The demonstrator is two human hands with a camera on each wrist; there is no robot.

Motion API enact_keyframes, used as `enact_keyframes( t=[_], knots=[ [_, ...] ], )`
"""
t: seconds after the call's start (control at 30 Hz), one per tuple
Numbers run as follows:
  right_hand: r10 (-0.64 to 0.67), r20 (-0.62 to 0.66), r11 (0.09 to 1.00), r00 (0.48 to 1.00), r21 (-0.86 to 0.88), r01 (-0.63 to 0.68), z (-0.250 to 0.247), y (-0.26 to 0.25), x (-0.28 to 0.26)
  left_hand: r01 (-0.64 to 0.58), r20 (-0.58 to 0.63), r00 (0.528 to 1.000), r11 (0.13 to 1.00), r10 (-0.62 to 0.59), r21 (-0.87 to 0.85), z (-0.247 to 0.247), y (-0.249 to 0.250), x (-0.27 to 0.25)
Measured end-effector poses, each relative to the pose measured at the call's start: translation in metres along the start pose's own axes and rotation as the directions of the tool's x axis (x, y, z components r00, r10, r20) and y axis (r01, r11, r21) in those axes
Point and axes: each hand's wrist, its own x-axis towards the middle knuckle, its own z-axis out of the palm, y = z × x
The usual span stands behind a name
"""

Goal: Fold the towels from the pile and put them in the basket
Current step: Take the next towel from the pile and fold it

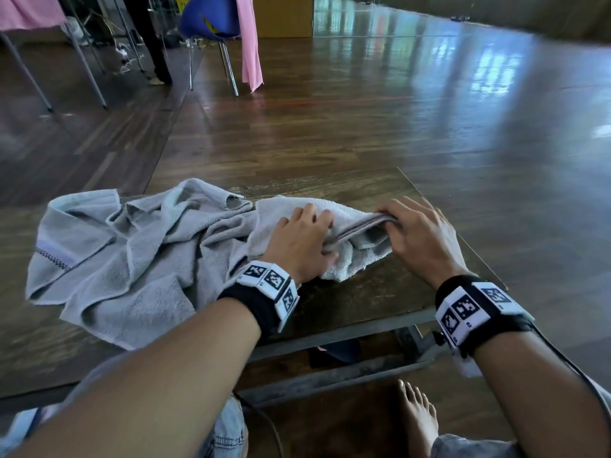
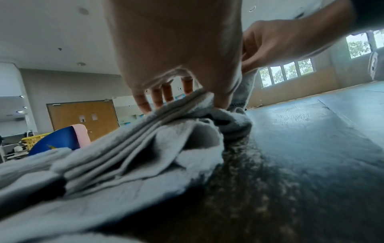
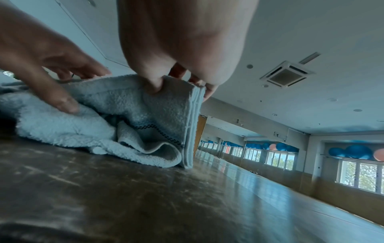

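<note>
Worn counter [image 1: 373,292] — right hand [image 1: 420,239] pinches stacked towel [image 1: 132,259] edges, left hand [image 1: 297,246] pinches the pleats; rest crumpled, I judge folding barely begun.

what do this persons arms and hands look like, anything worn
Bare forearms, no sleeves; the left grip and right grip wear no gloves. The left wristband and right wristband are black, topped with white blocks printed with black square-code markers. A black cable trails from the right one.
</note>
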Motion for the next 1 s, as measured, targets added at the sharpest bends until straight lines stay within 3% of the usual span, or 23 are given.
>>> enact_keyframes(
  t=[0.2,0.33,0.47,0.57,0.6,0.67,0.73,0.8,0.87,0.93,1.0],
  knots=[
    [-0.008,-0.023,0.998,1.000,-0.065,0.006,-0.005,0.018,-0.006,0.064,-0.164,0.984,0.997,-0.072,-0.052,-0.012,-0.010,0.003],
    [-0.003,-0.014,0.999,1.000,-0.051,0.002,-0.011,0.026,-0.011,0.160,-0.166,0.970,0.981,-0.177,-0.106,-0.027,-0.040,-0.008],
    [-0.042,0.067,0.999,0.997,-0.023,0.043,-0.020,0.029,-0.018,0.038,-0.165,0.984,0.984,-0.067,-0.175,-0.040,-0.062,-0.027],
    [-0.063,0.190,0.994,0.980,0.101,0.044,-0.026,0.036,-0.022,-0.089,-0.128,0.990,0.962,0.057,-0.260,-0.044,-0.068,-0.040],
    [-0.045,0.295,0.992,0.954,0.123,0.009,-0.028,0.038,-0.024,-0.068,-0.075,0.996,0.961,0.049,-0.268,-0.043,-0.068,-0.044],
    [-0.011,0.538,0.997,0.843,0.069,-0.031,-0.030,0.040,-0.029,0.067,0.169,0.985,0.967,-0.025,-0.246,-0.042,-0.065,-0.051],
    [0.021,0.661,0.999,0.750,0.023,-0.048,-0.027,0.040,-0.033,0.135,0.425,0.904,0.975,-0.049,-0.175,-0.042,-0.063,-0.054],
    [0.055,0.685,0.991,0.727,0.050,-0.122,-0.026,0.037,-0.031,0.131,0.567,0.822,0.986,-0.049,-0.104,-0.046,-0.058,-0.049],
    [0.098,0.600,0.985,0.794,0.056,-0.164,-0.020,0.032,-0.023,0.142,0.589,0.807,0.983,-0.049,-0.113,-0.052,-0.049,-0.037],
    [0.075,0.426,0.994,0.902,0.041,-0.102,-0.007,0.021,-0.015,0.147,0.433,0.900,0.963,-0.035,-0.228,-0.053,-0.035,-0.019],
    [-0.008,0.270,0.996,0.963,0.091,-0.017,0.011,0.002,-0.008,0.097,0.166,0.985,0.940,-0.044,-0.326,-0.045,-0.014,-0.003]
  ],
)
